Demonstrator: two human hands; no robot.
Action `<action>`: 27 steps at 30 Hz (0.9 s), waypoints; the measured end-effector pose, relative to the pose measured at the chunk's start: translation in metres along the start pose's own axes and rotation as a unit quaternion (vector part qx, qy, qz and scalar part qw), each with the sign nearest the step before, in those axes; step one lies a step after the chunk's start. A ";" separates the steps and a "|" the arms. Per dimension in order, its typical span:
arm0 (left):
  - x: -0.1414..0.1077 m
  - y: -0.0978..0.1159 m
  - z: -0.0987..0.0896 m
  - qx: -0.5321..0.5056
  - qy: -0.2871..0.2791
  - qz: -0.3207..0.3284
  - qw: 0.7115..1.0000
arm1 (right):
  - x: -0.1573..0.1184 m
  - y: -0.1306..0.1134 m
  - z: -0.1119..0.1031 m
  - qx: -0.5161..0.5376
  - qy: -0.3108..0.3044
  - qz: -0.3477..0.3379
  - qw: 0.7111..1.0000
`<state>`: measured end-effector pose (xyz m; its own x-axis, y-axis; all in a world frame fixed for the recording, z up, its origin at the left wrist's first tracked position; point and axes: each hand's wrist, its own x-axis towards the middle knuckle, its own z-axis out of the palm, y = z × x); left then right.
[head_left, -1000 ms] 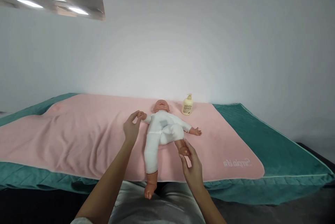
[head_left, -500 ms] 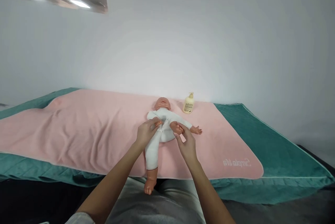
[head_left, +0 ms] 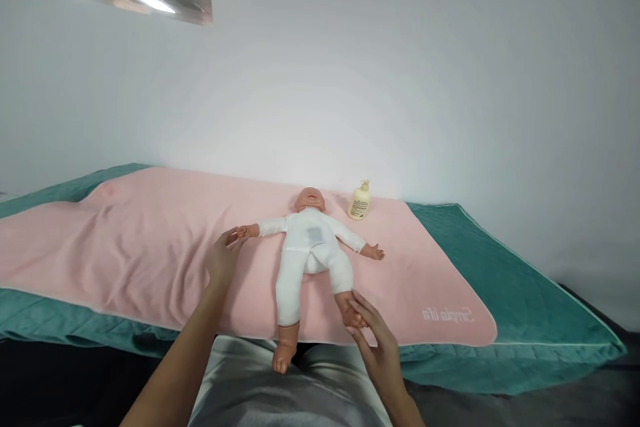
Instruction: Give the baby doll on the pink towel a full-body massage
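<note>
Over the pink blanket beneath our fingers, the doll lies between them, its held arm and leg stretched out and well apart, not brought together. The upright pump bottle stands untouched beyond our right hand, whose fingers grip the doll's foot; our left hand pinches its small hand.
</note>
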<state>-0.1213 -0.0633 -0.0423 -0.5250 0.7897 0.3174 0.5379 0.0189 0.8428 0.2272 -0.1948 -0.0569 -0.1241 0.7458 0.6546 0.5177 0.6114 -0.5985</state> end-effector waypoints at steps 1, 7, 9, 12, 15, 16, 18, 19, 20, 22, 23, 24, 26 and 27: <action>0.002 -0.002 -0.002 0.016 -0.008 0.000 1.000 | -0.008 0.003 0.004 -0.003 0.004 -0.008 1.000; 0.011 -0.010 -0.005 0.077 -0.044 0.017 0.996 | -0.043 0.022 0.028 -0.031 -0.001 -0.030 0.999; 0.012 -0.013 -0.005 0.085 -0.045 0.012 0.995 | -0.048 0.025 0.031 -0.034 0.000 -0.041 0.999; 0.010 -0.015 -0.006 0.069 -0.045 -0.003 0.997 | -0.051 0.024 0.031 -0.028 -0.006 -0.033 0.999; 0.006 -0.009 -0.005 0.029 -0.034 0.000 0.999 | -0.043 0.019 0.026 -0.021 -0.006 -0.023 0.999; 0.006 -0.006 -0.004 0.015 -0.028 0.004 1.000 | -0.037 0.017 0.024 -0.017 -0.002 -0.024 1.000; 0.004 0.005 0.000 -0.006 -0.012 0.009 1.000 | -0.021 0.012 0.020 -0.003 0.010 -0.027 1.000; 0.003 0.012 0.003 -0.014 -0.002 0.011 1.000 | -0.011 0.009 0.019 0.003 0.015 -0.020 1.000; 0.000 0.020 0.007 -0.023 0.009 0.017 1.000 | 0.000 0.006 0.018 0.009 0.021 -0.013 1.000; -0.007 0.038 0.016 -0.047 0.029 0.043 0.998 | 0.022 0.002 0.019 0.014 0.030 -0.015 0.999; -0.012 0.048 0.021 -0.065 0.029 0.067 0.995 | 0.033 0.000 0.020 0.018 0.037 -0.028 0.999; -0.017 0.057 0.026 -0.081 0.024 0.089 0.992 | 0.043 -0.001 0.022 0.021 0.032 -0.029 0.999; -0.029 0.072 0.038 -0.087 -0.016 0.134 0.987 | 0.060 -0.002 0.029 0.032 0.022 -0.033 0.999; -0.035 0.078 0.044 -0.079 -0.035 0.166 0.982 | 0.066 -0.001 0.033 0.040 0.018 -0.032 0.999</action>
<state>-0.0317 -0.0625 -0.0069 -0.2892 0.7765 0.5598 0.5593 -0.3376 0.7571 0.1904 -0.1374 -0.0277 -0.1246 0.6950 0.7082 0.4398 0.6785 -0.5885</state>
